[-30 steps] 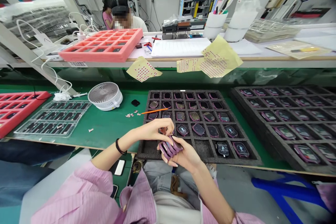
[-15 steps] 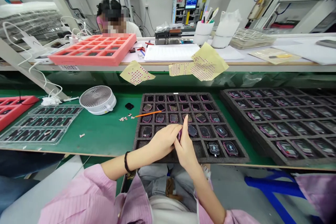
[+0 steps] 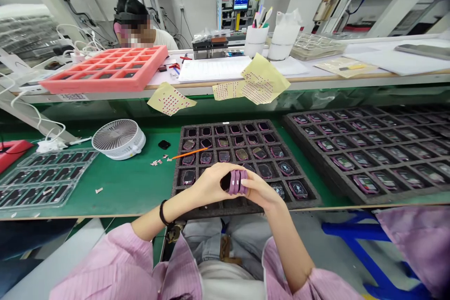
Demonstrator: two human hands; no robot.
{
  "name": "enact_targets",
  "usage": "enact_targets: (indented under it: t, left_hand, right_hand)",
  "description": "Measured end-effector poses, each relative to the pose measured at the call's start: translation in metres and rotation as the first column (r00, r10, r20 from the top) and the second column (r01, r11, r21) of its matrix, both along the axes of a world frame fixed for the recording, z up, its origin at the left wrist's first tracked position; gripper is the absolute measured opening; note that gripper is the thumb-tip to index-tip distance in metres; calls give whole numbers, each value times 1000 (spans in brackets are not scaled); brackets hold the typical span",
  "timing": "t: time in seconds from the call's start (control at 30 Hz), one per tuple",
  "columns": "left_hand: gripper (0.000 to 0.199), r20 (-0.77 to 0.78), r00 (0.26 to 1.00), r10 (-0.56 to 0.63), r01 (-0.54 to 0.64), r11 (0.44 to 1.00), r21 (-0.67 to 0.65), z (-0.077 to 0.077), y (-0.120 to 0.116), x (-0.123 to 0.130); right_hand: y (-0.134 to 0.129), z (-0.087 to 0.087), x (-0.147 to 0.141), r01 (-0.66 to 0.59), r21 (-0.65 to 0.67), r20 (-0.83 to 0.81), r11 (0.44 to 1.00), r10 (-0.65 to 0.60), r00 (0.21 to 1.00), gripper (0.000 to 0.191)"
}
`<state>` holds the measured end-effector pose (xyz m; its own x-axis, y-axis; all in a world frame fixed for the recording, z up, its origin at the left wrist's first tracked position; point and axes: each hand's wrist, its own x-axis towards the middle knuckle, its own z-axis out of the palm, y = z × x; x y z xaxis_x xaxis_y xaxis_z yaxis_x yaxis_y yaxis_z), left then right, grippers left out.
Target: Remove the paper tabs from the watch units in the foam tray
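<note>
Between my two hands is a small stack of purple smartwatch cases [image 3: 237, 182], standing on edge side by side with pale marks on their sides. My left hand [image 3: 213, 181] curls around the stack from the left, its fingers closed over the top. From the right, my right hand [image 3: 260, 190] presses its fingers against the stack's other side. Under both hands lies a dark grey foam tray [image 3: 314, 195] with smartwatches in many of its compartments. A lit watch [image 3: 298, 189] sits in the near right corner. My wrists hide part of the front row.
A second foam tray [image 3: 288, 119] of watches lies to the right. On the left are a white fan [image 3: 118, 138], a clear plastic tray [image 3: 66, 179] and an orange stick [image 3: 190, 152]. A pink foam tray [image 3: 147, 85] stands on the shelf; a person [image 3: 165, 40] sits beyond.
My hands have turned and spread a little, so the stacked purple watch cases now show between them. My right fingers, pointing up before, now lie against the stack. The whole view has shifted slightly.
</note>
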<state>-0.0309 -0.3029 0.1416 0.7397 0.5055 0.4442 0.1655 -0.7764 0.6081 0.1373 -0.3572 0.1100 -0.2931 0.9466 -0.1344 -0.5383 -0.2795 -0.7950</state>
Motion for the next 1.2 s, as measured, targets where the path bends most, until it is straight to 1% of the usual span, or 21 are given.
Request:
enact_targets:
  t: [0.1,0.17,0.33,0.47,0.53,0.6,0.63,0.67,0.7,0.73,0.8,0.87,0.9,0.93,0.97,1.0,1.03,1.07,1.1,1.13,1.2]
  left_hand:
    - [44,-22,1000,-7,8,1000,30,1,1,3]
    - [46,-59,998,-5,7,999,45,-1,5,3]
    - [51,-113,991,-70,76,996,49,-3,12,4]
    - [54,-41,990,-136,138,989,61,-3,14,2]
    - [55,25,995,-95,95,995,4,-3,16,0]
    - [59,72,996,50,-37,985,-171,-2,18,-2]
    - [63,66,988,137,-111,947,-301,-2,20,-2]
    - [66,40,977,209,-170,880,-444,-1,21,-1]
    - [70,-3,968,251,-206,788,-580,-1,23,1]
    - [72,-47,965,259,-217,683,-698,-1,23,5]
    - [71,-92,975,203,-179,471,-864,0,24,15]
    - [58,-63,988,141,-104,306,-946,-1,24,28]
    - [50,-37,993,116,-66,252,-965,-1,24,36]
    - [42,-11,996,92,-31,219,-975,-3,25,45]
    - [38,7,998,66,-6,209,-978,-5,26,54]
    - [37,14,999,34,6,222,-975,-8,28,63]
    - [37,9,1000,-1,8,264,-965,-12,31,72]
    - [37,-4,999,-34,8,342,-940,-16,34,80]
    - [37,-21,998,-63,10,456,-890,-22,38,89]
    - [37,-42,995,-87,17,592,-806,-27,42,97]
    - [36,-93,986,-138,68,844,-532,-38,51,109]
  right_hand:
    - [2,2,1,14,-25,0,1000,-14,1000,38]
    - [1,3,0,47,-40,21,998,-46,999,33]
    - [-3,-1,-5,147,-46,75,988,-144,987,35]
    - [-4,-8,-7,227,5,113,974,-226,968,36]
    - [-5,-10,-3,282,29,97,959,-284,954,40]
    - [-7,-11,5,343,56,71,938,-346,936,42]
    - [-8,-12,10,383,73,66,921,-388,919,43]
    - [-9,-13,15,429,89,69,899,-435,898,43]
    - [-11,-15,20,480,105,79,871,-489,869,44]
    - [-13,-17,25,537,120,90,835,-548,832,43]
    - [-15,-22,35,626,142,118,767,-641,758,43]
    - [-17,-27,44,687,165,143,707,-707,693,42]
    - [-18,-30,48,714,180,152,676,-737,659,42]
    - [-18,-32,53,740,196,156,643,-766,624,42]
    - [-19,-34,57,764,211,156,610,-792,590,43]
    - [-19,-36,61,785,222,151,579,-815,559,43]
    - [-19,-38,65,801,231,147,553,-833,533,43]
    - [-19,-39,68,814,237,145,530,-848,510,43]
    - [-19,-40,70,826,241,146,509,-861,488,44]
    - [-19,-41,71,835,243,149,493,-870,470,44]
    - [-19,-41,72,852,246,149,462,-887,438,45]
